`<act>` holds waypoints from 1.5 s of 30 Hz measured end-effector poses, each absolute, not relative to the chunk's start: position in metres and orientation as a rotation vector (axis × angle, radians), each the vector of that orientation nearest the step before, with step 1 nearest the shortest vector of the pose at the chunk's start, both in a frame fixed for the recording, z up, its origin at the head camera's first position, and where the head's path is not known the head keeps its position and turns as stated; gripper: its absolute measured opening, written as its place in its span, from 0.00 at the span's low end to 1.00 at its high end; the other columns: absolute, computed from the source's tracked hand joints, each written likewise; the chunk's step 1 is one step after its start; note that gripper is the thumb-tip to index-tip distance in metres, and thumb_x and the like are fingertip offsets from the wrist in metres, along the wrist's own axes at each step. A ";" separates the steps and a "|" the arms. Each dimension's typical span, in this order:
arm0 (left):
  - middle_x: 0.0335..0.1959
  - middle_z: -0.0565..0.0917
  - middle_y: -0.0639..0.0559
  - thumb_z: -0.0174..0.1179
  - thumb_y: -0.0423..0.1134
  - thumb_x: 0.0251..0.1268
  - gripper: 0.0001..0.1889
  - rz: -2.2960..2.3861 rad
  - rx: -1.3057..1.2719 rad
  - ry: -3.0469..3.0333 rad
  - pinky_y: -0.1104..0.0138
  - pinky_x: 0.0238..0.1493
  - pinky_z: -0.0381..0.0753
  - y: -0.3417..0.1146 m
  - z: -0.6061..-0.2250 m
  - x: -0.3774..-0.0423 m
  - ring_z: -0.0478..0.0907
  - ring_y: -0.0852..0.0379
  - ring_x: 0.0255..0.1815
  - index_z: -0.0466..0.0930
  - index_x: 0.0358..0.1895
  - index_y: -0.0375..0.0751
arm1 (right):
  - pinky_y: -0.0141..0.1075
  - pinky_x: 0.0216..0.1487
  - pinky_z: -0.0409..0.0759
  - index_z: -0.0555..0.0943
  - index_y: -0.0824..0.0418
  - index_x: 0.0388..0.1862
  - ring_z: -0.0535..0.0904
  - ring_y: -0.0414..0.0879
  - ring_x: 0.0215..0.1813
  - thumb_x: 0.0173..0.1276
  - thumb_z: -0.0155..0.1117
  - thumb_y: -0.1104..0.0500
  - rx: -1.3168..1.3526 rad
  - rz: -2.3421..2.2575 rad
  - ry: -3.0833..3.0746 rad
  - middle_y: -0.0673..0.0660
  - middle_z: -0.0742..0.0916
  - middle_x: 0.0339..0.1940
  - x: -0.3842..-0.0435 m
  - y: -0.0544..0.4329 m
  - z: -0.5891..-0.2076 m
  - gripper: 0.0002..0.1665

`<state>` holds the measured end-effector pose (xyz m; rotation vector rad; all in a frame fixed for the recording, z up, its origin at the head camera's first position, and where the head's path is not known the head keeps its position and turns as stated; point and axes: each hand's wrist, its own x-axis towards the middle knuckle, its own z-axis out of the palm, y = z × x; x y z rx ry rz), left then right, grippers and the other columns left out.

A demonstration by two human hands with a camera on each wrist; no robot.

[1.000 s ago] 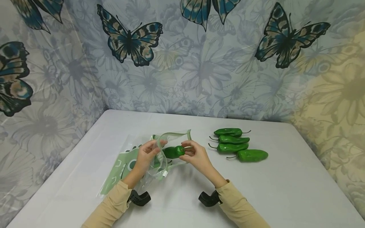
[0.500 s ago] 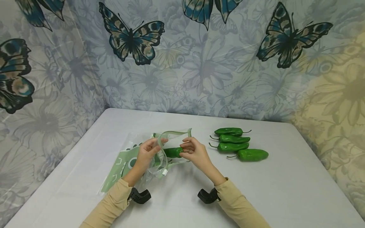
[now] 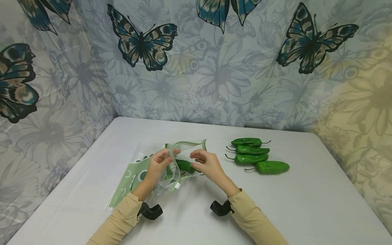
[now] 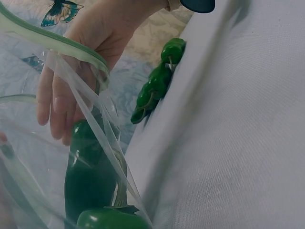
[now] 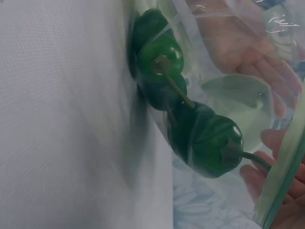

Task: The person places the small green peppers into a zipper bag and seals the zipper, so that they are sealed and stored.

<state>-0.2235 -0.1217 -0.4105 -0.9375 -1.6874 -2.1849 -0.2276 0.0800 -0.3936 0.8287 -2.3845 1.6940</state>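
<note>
R grip [image 4: 97,34] part-hid by bag [image 4: 53,42]

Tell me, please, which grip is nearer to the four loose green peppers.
Right. The right grip is left of the loose green peppers, at the mouth of the bag; the left grip is farther left, holding the bag's rim.

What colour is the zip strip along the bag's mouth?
The zip strip is light green with a darker green edge, best seen in the left wrist view.
</note>
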 end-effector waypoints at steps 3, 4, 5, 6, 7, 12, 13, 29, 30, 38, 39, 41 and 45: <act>0.44 0.81 0.52 0.57 0.39 0.61 0.12 -2.183 -0.937 -1.687 0.63 0.51 0.69 -0.122 -0.410 -0.223 0.74 0.53 0.50 0.79 0.47 0.45 | 0.35 0.46 0.74 0.76 0.73 0.42 0.78 0.55 0.46 0.53 0.65 0.73 0.868 1.690 -2.346 0.65 0.82 0.40 -0.223 0.080 -0.386 0.16; 0.44 0.81 0.52 0.58 0.40 0.60 0.12 -2.180 -0.940 -1.687 0.63 0.51 0.69 -0.122 -0.410 -0.223 0.73 0.53 0.51 0.79 0.47 0.45 | 0.36 0.46 0.75 0.76 0.73 0.42 0.78 0.55 0.46 0.53 0.65 0.73 0.878 1.702 -2.330 0.66 0.82 0.40 -0.220 0.080 -0.382 0.16; 0.44 0.81 0.52 0.58 0.41 0.60 0.12 -2.177 -0.938 -1.687 0.63 0.51 0.69 -0.122 -0.410 -0.223 0.73 0.53 0.51 0.79 0.47 0.45 | 0.38 0.46 0.75 0.76 0.74 0.42 0.78 0.56 0.45 0.53 0.64 0.74 0.886 1.713 -2.316 0.67 0.81 0.40 -0.217 0.080 -0.378 0.16; 0.44 0.81 0.52 0.58 0.42 0.60 0.13 -2.177 -0.939 -1.685 0.63 0.51 0.69 -0.122 -0.409 -0.224 0.73 0.53 0.51 0.79 0.47 0.44 | 0.39 0.46 0.75 0.76 0.74 0.41 0.78 0.57 0.45 0.53 0.64 0.74 0.893 1.723 -2.303 0.67 0.81 0.40 -0.214 0.081 -0.374 0.15; 0.45 0.81 0.52 0.58 0.42 0.60 0.13 -2.180 -0.941 -1.681 0.63 0.52 0.69 -0.122 -0.409 -0.224 0.73 0.53 0.51 0.79 0.47 0.44 | 0.41 0.46 0.75 0.75 0.75 0.41 0.78 0.57 0.44 0.53 0.64 0.75 0.901 1.735 -2.292 0.68 0.81 0.39 -0.212 0.081 -0.370 0.15; 0.44 0.81 0.50 0.56 0.41 0.61 0.12 -2.307 -0.948 -1.512 0.64 0.53 0.67 -0.124 -0.411 -0.228 0.74 0.54 0.50 0.79 0.45 0.43 | 0.43 0.46 0.75 0.74 0.78 0.41 0.76 0.62 0.44 0.55 0.59 0.78 1.000 1.874 -2.163 0.73 0.79 0.39 -0.206 0.089 -0.367 0.13; 0.44 0.81 0.50 0.56 0.41 0.61 0.11 -2.331 -0.951 -1.464 0.64 0.54 0.66 -0.124 -0.412 -0.229 0.74 0.54 0.50 0.80 0.45 0.42 | 0.42 0.46 0.75 0.74 0.78 0.41 0.76 0.63 0.44 0.56 0.58 0.78 1.036 1.911 -2.120 0.73 0.79 0.40 -0.207 0.092 -0.369 0.13; 0.45 0.80 0.49 0.52 0.34 0.63 0.12 -2.364 -1.050 -1.310 0.65 0.55 0.65 -0.122 -0.409 -0.232 0.74 0.53 0.51 0.78 0.48 0.41 | 0.40 0.46 0.74 0.70 0.80 0.45 0.77 0.52 0.48 0.58 0.59 0.75 1.035 1.922 -1.942 0.71 0.79 0.44 -0.205 0.167 -0.384 0.17; 0.46 0.80 0.49 0.52 0.35 0.63 0.12 -2.363 -1.044 -1.321 0.64 0.55 0.65 -0.122 -0.409 -0.232 0.74 0.53 0.51 0.78 0.48 0.41 | 0.39 0.46 0.74 0.70 0.80 0.45 0.77 0.52 0.48 0.57 0.59 0.75 1.019 1.922 -1.950 0.70 0.79 0.45 -0.204 0.171 -0.385 0.17; 0.46 0.80 0.49 0.56 0.40 0.60 0.13 -2.384 -0.997 -1.343 0.64 0.57 0.63 -0.125 -0.412 -0.234 0.73 0.53 0.51 0.78 0.48 0.42 | 0.41 0.47 0.72 0.70 0.81 0.46 0.76 0.51 0.50 0.55 0.59 0.78 0.999 1.912 -1.947 0.70 0.79 0.46 -0.204 0.194 -0.392 0.18; 0.46 0.80 0.49 0.56 0.40 0.60 0.14 -2.385 -0.994 -1.348 0.64 0.57 0.63 -0.125 -0.412 -0.233 0.73 0.53 0.52 0.78 0.48 0.43 | 0.41 0.47 0.72 0.70 0.82 0.46 0.76 0.51 0.50 0.55 0.58 0.79 1.006 1.911 -1.946 0.70 0.78 0.46 -0.203 0.197 -0.393 0.18; 0.46 0.80 0.49 0.56 0.41 0.60 0.14 -2.390 -0.993 -1.346 0.64 0.57 0.63 -0.125 -0.413 -0.232 0.73 0.53 0.52 0.78 0.49 0.43 | 0.41 0.48 0.72 0.70 0.81 0.46 0.75 0.51 0.51 0.54 0.58 0.80 1.004 1.903 -1.963 0.70 0.78 0.46 -0.203 0.204 -0.394 0.19; 0.47 0.79 0.49 0.56 0.40 0.60 0.15 -2.378 -0.999 -1.333 0.64 0.57 0.63 -0.125 -0.413 -0.232 0.73 0.53 0.52 0.78 0.49 0.42 | 0.40 0.49 0.71 0.69 0.82 0.47 0.75 0.49 0.52 0.54 0.58 0.79 1.006 1.859 -2.023 0.70 0.78 0.47 -0.203 0.219 -0.394 0.20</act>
